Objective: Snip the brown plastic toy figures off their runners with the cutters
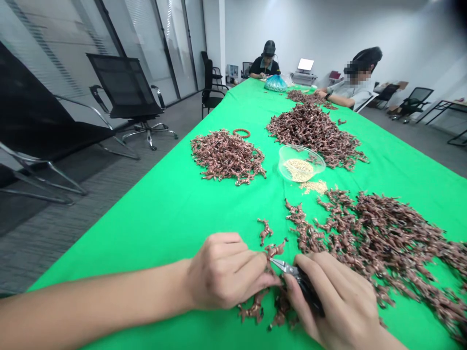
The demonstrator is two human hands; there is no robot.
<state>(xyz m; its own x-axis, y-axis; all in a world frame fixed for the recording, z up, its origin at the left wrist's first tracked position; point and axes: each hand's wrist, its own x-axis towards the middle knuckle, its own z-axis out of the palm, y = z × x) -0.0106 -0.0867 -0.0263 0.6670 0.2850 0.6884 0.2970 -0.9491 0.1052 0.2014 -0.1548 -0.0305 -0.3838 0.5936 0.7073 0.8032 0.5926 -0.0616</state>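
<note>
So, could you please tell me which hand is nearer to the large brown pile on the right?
Right. The right hand, gripping the cutters, lies beside that pile's near edge; the left hand, pinching a brown piece, is farther left.

A long table (175, 204) under green cloth ran toward a plain white back wall (328, 29). Glass partitions (153, 39) with blinds lined the left side above grey carpet (65, 214). 3 black seats stood there: a near chair (32, 126), a mesh-backed chair (124, 87) on castors and a far chair (209, 82). At the right stood a fourth chair (416, 99) and a dark desk (450, 104). A lit screen (305, 64) glowed at the far end under even, bright light.
</note>
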